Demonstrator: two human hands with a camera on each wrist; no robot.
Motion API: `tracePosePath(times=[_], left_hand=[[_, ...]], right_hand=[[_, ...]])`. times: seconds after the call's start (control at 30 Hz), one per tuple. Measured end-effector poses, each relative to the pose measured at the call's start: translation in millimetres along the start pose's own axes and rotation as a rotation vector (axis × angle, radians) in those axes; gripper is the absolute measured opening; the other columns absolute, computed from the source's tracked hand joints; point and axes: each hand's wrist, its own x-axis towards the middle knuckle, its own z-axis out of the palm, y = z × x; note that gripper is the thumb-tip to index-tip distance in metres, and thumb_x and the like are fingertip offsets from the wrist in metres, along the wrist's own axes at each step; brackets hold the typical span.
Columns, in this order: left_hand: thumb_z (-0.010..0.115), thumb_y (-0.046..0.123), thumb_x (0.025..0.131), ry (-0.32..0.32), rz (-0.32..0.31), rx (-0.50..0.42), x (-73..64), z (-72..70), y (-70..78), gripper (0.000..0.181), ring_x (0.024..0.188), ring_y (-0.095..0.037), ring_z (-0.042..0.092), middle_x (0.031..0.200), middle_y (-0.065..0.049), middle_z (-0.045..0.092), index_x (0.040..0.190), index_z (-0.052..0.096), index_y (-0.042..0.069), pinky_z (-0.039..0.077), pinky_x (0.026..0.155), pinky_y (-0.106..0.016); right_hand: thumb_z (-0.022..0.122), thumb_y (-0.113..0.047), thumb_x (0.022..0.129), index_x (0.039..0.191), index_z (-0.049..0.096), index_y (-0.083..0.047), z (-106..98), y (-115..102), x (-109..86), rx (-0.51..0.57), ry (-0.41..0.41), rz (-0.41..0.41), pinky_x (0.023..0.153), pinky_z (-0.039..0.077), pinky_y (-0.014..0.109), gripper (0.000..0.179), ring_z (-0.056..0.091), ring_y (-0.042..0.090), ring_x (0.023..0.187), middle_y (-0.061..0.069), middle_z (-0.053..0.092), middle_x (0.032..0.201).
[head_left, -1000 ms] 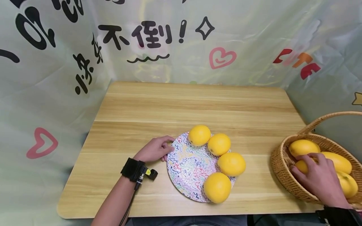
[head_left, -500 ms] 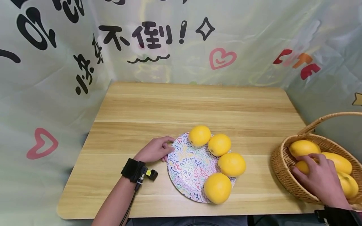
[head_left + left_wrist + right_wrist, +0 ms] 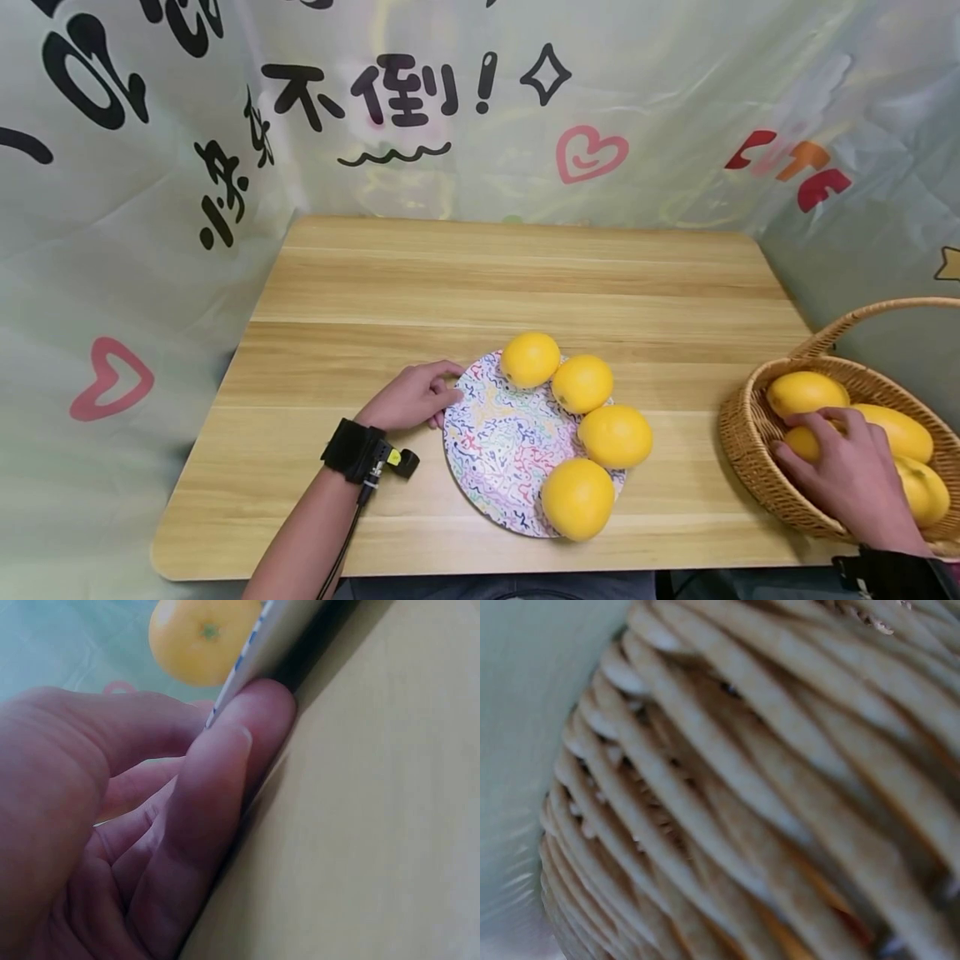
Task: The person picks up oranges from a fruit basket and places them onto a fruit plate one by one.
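Head: basket (image 3: 756, 467) and fruits (image 3: 806, 393) crowd right grip (image 3: 851, 475).

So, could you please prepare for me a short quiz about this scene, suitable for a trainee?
1. How many yellow fruits lie on the patterned plate?
2. True or false: the left hand touches the edge of the patterned plate.
3. Where is the right hand? (a) on the patterned plate (b) in the basket (c) against the left hand
Key: 1. four; 2. true; 3. b
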Motion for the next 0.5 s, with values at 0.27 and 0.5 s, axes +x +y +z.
tracePosePath(times=[0.27,0.5], left_hand=[[0.065,0.026,0.102,-0.002,-0.005,0.005,-0.3,-0.2,0.2,0.047,0.06,-0.016,0.065,0.078,-0.003,0.069,0.147,0.055,0.015,0.058,0.062,-0.032],[0.065,0.026,0.102,-0.002,-0.007,0.006,-0.7,-0.4,0.8,0.048,0.06,-0.016,0.065,0.079,-0.002,0.069,0.148,0.054,0.014,0.058,0.062,-0.032]], right_hand=[[0.078,-0.01,0.084,0.105,0.066,0.004,0.2,-0.3,0.0,-0.004,0.002,0.006,0.093,0.027,0.066,0.028,0.037,0.054,0.111,0.039,0.045,0.118],[0.078,-0.01,0.084,0.105,0.066,0.004,0.9,-0.1,0.2,0.0,0.004,0.008,0.093,0.027,0.066,0.027,0.037,0.054,0.111,0.039,0.045,0.118]])
